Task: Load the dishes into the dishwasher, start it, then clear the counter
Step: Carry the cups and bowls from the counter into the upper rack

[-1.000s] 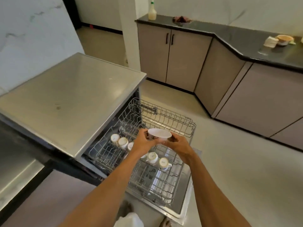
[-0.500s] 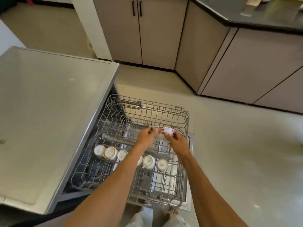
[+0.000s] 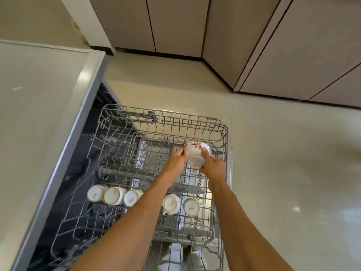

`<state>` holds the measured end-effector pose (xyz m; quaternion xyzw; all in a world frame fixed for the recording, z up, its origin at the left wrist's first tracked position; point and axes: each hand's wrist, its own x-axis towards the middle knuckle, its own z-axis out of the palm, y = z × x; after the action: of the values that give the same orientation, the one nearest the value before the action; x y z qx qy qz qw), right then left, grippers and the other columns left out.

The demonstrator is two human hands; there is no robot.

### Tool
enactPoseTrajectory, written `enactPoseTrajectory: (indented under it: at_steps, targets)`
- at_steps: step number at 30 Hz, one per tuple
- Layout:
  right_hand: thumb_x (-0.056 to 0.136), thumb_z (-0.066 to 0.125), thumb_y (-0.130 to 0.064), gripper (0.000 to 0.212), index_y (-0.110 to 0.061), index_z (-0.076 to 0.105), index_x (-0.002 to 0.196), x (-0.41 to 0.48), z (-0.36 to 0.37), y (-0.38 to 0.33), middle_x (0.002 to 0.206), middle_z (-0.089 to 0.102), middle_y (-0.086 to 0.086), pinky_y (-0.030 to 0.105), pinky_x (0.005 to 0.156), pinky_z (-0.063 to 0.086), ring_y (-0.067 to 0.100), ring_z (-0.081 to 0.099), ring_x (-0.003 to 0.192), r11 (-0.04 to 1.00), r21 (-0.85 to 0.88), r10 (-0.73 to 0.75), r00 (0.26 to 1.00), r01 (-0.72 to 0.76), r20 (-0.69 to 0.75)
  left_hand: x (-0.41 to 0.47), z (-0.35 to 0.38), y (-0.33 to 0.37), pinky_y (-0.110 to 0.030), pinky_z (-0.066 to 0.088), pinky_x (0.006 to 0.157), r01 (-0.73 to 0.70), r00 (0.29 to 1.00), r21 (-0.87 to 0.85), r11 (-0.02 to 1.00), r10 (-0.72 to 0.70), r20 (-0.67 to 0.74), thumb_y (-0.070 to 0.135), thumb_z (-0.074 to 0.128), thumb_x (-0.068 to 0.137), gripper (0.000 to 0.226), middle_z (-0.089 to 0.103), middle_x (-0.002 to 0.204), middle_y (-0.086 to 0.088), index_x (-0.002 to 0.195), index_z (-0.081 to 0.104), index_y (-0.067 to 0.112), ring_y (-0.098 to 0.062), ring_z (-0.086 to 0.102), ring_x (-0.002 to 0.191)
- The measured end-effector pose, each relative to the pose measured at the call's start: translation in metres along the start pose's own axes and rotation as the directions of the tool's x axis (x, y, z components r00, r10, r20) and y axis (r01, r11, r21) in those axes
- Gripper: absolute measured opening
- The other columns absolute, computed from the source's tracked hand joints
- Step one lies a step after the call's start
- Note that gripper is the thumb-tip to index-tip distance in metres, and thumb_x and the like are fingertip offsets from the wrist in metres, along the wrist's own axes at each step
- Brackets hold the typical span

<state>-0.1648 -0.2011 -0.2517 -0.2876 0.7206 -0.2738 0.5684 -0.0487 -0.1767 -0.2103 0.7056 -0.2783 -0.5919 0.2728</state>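
Note:
A small white bowl with a red flower pattern [image 3: 196, 153] is tipped on its side, its base turned toward me, over the far right part of the pulled-out wire dishwasher rack [image 3: 222, 133]. My left hand [image 3: 175, 160] pinches the bowl's left rim. My right hand [image 3: 212, 167] holds its right side, thumb on the base. Several white cups [image 3: 115, 195] lie upside down in a row across the near half of the rack.
The dishwasher's steel top [image 3: 39, 114] fills the left side. Beige cabinet doors [image 3: 175, 24] run along the back and right, with pale tiled floor [image 3: 283, 163] between them and the rack. My feet show below the rack's near edge.
Both hands have lowered the bowl toward the rack and turned it from upright onto its side. My head has tilted down, so the counter has left the view.

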Motion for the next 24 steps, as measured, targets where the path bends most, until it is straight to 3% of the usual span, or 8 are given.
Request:
enactPoseTrajectory:
  at_steps: [2, 4, 6, 10, 15, 20, 22, 24]
  targets:
    - [0.091, 0.064, -0.043, 0.045, 0.001, 0.069, 0.093, 0.015, 0.002, -0.001, 0.086, 0.07, 0.016, 0.042, 0.078, 0.057, 0.027, 0.066, 0.079, 0.998, -0.011, 0.059, 0.998, -0.059, -0.011, 0.013, 0.002, -0.003, -0.031, 0.034, 0.1, 0.011, 1.0, 0.012, 1.0, -0.011, 0.008, 0.014, 0.037, 0.102, 0.047, 0.041, 0.145, -0.002, 0.149, 0.031, 0.017, -0.015, 0.04, 0.125]
    - [0.092, 0.065, -0.033, 0.036, 0.002, 0.067, 0.099, 0.029, 0.004, 0.0, 0.083, 0.065, 0.011, 0.037, 0.076, 0.055, 0.023, 0.062, 0.078, 0.991, -0.017, 0.132, 0.991, -0.131, 0.024, 0.026, 0.004, -0.008, -0.026, 0.035, 0.092, 0.016, 0.999, 0.044, 0.999, -0.018, 0.029, 0.013, 0.037, 0.102, 0.049, 0.041, 0.146, -0.005, 0.15, 0.028, 0.018, -0.009, 0.042, 0.112]
    - [0.09, 0.066, -0.018, 0.026, 0.004, 0.065, 0.103, 0.04, 0.005, 0.004, 0.085, 0.063, 0.01, 0.038, 0.084, 0.056, 0.023, 0.061, 0.082, 0.98, -0.02, 0.198, 0.977, -0.197, 0.078, 0.037, 0.005, -0.013, -0.023, 0.038, 0.084, 0.039, 0.998, 0.085, 0.996, -0.043, 0.048, 0.013, 0.036, 0.102, 0.052, 0.042, 0.146, -0.007, 0.151, 0.024, 0.021, -0.008, 0.045, 0.105]
    - [0.088, 0.063, 0.0, 0.007, -0.003, 0.057, 0.087, 0.051, 0.01, 0.008, 0.089, 0.061, 0.014, 0.041, 0.091, 0.053, 0.024, 0.059, 0.084, 0.96, -0.041, 0.28, 0.956, -0.277, 0.085, 0.056, 0.007, -0.019, -0.042, 0.032, 0.105, 0.111, 0.99, 0.103, 0.988, -0.12, 0.078, 0.015, 0.039, 0.1, 0.059, 0.038, 0.148, -0.008, 0.153, 0.017, 0.027, -0.022, 0.04, 0.129]
    - [0.087, 0.059, 0.002, 0.009, -0.005, 0.056, 0.093, 0.062, 0.01, 0.019, 0.08, 0.057, 0.005, 0.033, 0.076, 0.048, 0.015, 0.055, 0.072, 0.963, -0.048, 0.268, 0.952, -0.264, 0.147, 0.071, 0.01, -0.024, -0.041, 0.032, 0.105, 0.143, 0.985, 0.141, 0.98, -0.155, 0.08, 0.012, 0.043, 0.098, 0.064, 0.031, 0.15, -0.01, 0.154, 0.014, 0.026, -0.022, 0.039, 0.126]
    - [0.086, 0.058, 0.0, 0.017, -0.003, 0.063, 0.102, 0.068, 0.013, 0.023, 0.083, 0.059, 0.005, 0.035, 0.078, 0.048, 0.017, 0.053, 0.077, 0.967, -0.015, 0.253, 0.952, -0.254, 0.173, 0.08, 0.01, -0.025, -0.047, 0.03, 0.109, 0.144, 0.986, 0.135, 0.98, -0.154, 0.066, 0.009, 0.045, 0.097, 0.065, 0.028, 0.151, -0.009, 0.153, 0.018, 0.028, -0.024, 0.038, 0.128]
    - [0.086, 0.057, 0.002, 0.013, -0.006, 0.063, 0.094, 0.067, 0.014, 0.023, 0.077, 0.055, 0.003, 0.031, 0.072, 0.044, 0.015, 0.049, 0.071, 0.967, 0.007, 0.25, 0.952, -0.255, 0.175, 0.08, 0.011, -0.027, -0.039, 0.034, 0.099, 0.14, 0.986, 0.135, 0.981, -0.15, 0.073, 0.01, 0.044, 0.097, 0.063, 0.034, 0.148, -0.009, 0.153, 0.02, 0.027, -0.018, 0.041, 0.119]
    - [0.085, 0.056, 0.004, 0.012, -0.007, 0.062, 0.086, 0.063, 0.013, 0.022, 0.077, 0.054, 0.004, 0.032, 0.075, 0.044, 0.016, 0.049, 0.073, 0.967, 0.01, 0.25, 0.953, -0.255, 0.171, 0.075, 0.011, -0.028, -0.038, 0.034, 0.098, 0.131, 0.987, 0.123, 0.984, -0.142, 0.08, 0.012, 0.044, 0.098, 0.06, 0.04, 0.146, -0.007, 0.152, 0.024, 0.029, -0.016, 0.041, 0.119]
